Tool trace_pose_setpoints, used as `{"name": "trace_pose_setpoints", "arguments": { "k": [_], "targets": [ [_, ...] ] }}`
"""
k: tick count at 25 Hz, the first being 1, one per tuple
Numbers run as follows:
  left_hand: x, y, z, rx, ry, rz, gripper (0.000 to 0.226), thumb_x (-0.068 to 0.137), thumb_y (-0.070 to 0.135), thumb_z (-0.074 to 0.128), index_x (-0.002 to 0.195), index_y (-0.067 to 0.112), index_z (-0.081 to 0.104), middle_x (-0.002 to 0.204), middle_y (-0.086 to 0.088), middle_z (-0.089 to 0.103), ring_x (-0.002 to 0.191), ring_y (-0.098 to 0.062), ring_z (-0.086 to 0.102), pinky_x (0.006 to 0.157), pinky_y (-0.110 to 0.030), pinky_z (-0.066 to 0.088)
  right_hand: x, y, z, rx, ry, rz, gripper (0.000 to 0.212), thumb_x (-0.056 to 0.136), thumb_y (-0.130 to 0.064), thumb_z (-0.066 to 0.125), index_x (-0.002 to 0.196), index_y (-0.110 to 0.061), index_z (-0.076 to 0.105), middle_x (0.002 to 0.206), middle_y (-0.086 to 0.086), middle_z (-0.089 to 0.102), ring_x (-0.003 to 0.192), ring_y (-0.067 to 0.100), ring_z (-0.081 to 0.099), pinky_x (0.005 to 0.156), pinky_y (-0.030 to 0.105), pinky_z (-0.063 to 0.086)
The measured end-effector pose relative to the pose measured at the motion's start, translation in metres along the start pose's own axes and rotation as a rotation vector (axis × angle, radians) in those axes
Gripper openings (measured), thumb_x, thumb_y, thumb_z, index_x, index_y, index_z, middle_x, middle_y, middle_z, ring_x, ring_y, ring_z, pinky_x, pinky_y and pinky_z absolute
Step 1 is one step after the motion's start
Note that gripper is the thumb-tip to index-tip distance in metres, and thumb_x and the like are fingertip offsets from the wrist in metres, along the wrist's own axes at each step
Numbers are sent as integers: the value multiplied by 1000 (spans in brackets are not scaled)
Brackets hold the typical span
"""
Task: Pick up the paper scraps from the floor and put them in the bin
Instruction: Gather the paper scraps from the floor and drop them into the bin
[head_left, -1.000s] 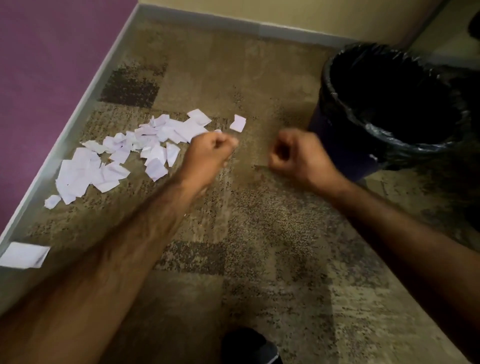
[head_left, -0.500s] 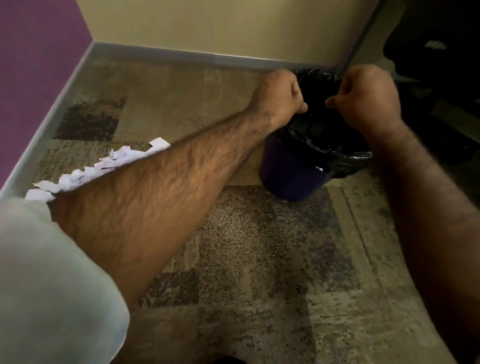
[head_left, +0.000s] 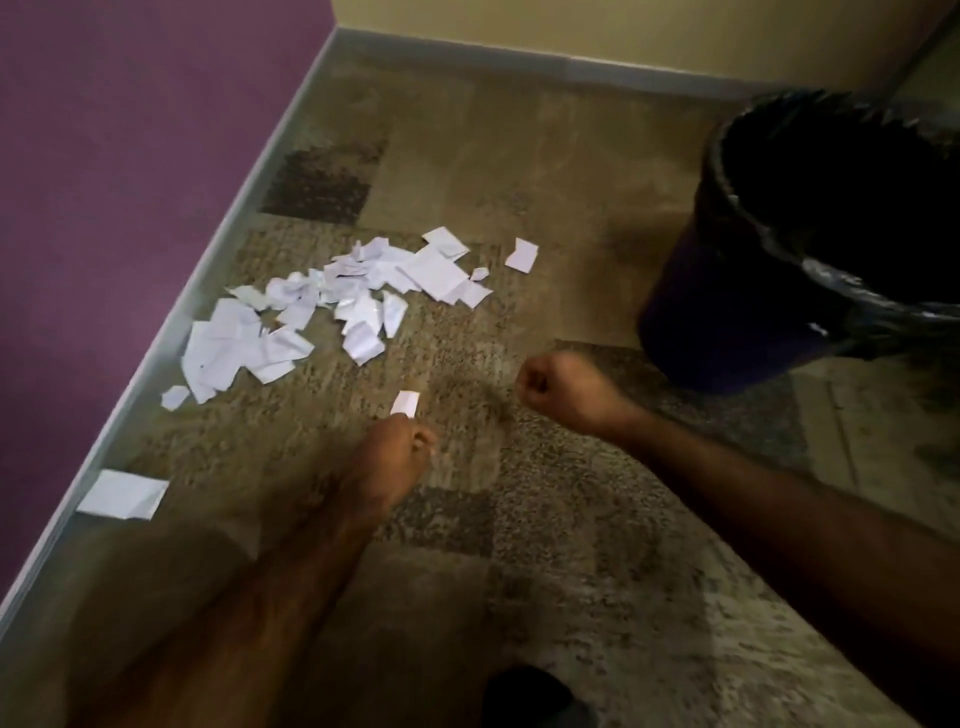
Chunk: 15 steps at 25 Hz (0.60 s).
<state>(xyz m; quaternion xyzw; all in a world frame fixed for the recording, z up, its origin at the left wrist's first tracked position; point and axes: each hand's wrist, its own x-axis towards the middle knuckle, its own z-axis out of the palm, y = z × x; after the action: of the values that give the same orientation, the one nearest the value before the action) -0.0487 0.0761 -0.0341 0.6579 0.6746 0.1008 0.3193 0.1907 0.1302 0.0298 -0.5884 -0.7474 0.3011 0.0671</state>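
White paper scraps (head_left: 332, 306) lie in a loose pile on the carpet near the purple wall. One small scrap (head_left: 405, 402) lies apart, just beyond the knuckles of my left hand (head_left: 397, 452). That hand is curled into a blurred fist, and I cannot tell whether it pinches the scrap. My right hand (head_left: 563, 387) is a closed fist with nothing showing in it, low over the carpet between the pile and the bin. The dark bin (head_left: 737, 291) with a black liner stands at the right, its inside too dark to see.
A larger white sheet (head_left: 122, 493) lies by the grey skirting board (head_left: 218, 249) at the lower left. Another single scrap (head_left: 521, 254) sits right of the pile. A dark shoe tip (head_left: 535, 696) shows at the bottom edge. Patterned carpet stretches around the bin.
Both fists have come back from over the bin's rim down to the carpet near the scraps. The view has swung left and down, so the pile shows again.
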Motion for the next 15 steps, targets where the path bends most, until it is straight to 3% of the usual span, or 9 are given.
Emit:
{"name": "trace_pose_setpoints", "arguments": {
  "k": [3, 7, 9, 13, 15],
  "targets": [
    [-8, -20, 23, 82, -67, 83, 15, 81, 12, 70, 95, 13, 75, 101, -9, 67, 94, -26, 64, 82, -25, 45, 0, 4, 42, 44, -207, 13, 13, 85, -9, 66, 77, -19, 69, 77, -2, 70, 68, 11, 64, 61, 24, 48],
    [-1, -13, 35, 152, -10, 216, 18, 89, 22, 63, 104, 14, 71, 107, -4, 65, 100, -22, 62, 88, -33, 48, 10, 5, 46, 59, -239, 43, 17, 84, -10, 70, 73, -24, 68, 79, -6, 70, 70, 9, 65, 59, 25, 50],
    [1, -9, 38, 187, 26, 226, 16, 92, 23, 59, 100, 15, 70, 103, -4, 65, 95, -22, 63, 84, -34, 49, 12, 6, 43, 36, -227, 47, 23, 85, -11, 69, 70, -28, 64, 78, -8, 67, 69, 7, 62, 60, 24, 48],
    [1, -6, 41, 267, 69, 198, 14, 92, 21, 57, 85, 16, 68, 92, -3, 65, 82, -22, 65, 73, -36, 53, 9, 17, 41, 15, -205, 63, 4, 83, -14, 69, 79, -17, 70, 81, 0, 72, 76, 19, 68, 70, 36, 58],
    [-1, -5, 43, 323, 93, 219, 13, 88, 17, 62, 75, 15, 64, 81, -4, 63, 73, -24, 64, 64, -36, 51, 3, 21, 38, 37, -198, 68, 2, 83, -13, 69, 81, -14, 71, 80, 1, 73, 75, 19, 69, 69, 34, 57]
  ]
}}
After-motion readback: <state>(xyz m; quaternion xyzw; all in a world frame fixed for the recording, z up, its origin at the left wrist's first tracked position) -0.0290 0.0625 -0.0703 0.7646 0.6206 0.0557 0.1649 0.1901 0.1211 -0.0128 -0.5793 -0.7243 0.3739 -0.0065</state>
